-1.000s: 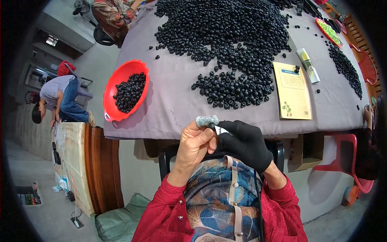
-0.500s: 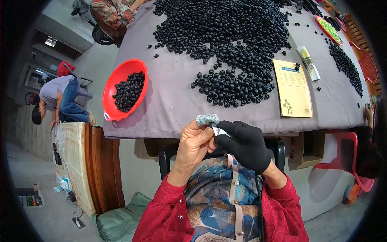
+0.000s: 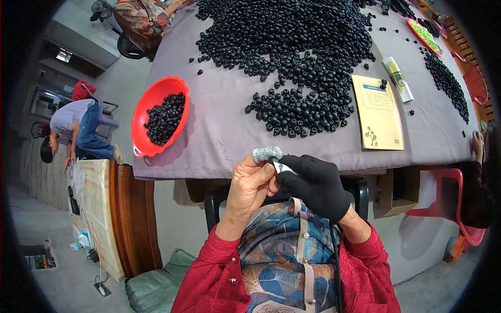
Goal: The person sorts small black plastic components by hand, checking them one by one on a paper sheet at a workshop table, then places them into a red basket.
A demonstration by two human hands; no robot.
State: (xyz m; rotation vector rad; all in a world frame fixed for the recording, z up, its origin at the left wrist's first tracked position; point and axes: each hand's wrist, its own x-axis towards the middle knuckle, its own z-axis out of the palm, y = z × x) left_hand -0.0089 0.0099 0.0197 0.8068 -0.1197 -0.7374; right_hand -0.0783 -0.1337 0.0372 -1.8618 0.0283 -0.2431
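While both hands meet low over the near edge of the cloth-covered table [image 3: 219,130], all the business comes down to one small white piece [image 3: 282,168] lodged between them. Take twelve o'clock as straight out from the chest, and its visible length slants from about ten o'clock to four, with the inner end against the left fingertips and the outer end running under the black glove. Who's nearer? The gloved right hand [image 3: 315,182], no contest: its fingers are closed around that piece, which pokes out at the hand's ten o'clock.

Now to the bare left hand [image 3: 253,185] — thumb bent in toward the index finger, the other fingers curled below. From that thumb tip the white piece sits at three o'clock, just beside it; whether the two touch, or whether anything small is pinched there, I cannot tell. A speckled grey finger cover [image 3: 267,153] caps the index finger, lying almost along the nine-to-three line, and it stands at between ten and eleven from the white piece.

Further out, the loose black pieces [image 3: 300,115] spread from between twelve and one, well apart from every fingertip. At ten o'clock waits the red basin [image 3: 136,122], part filled with more of the same, and at two o'clock — flat on the cloth — lies a yellow booklet [image 3: 377,117].
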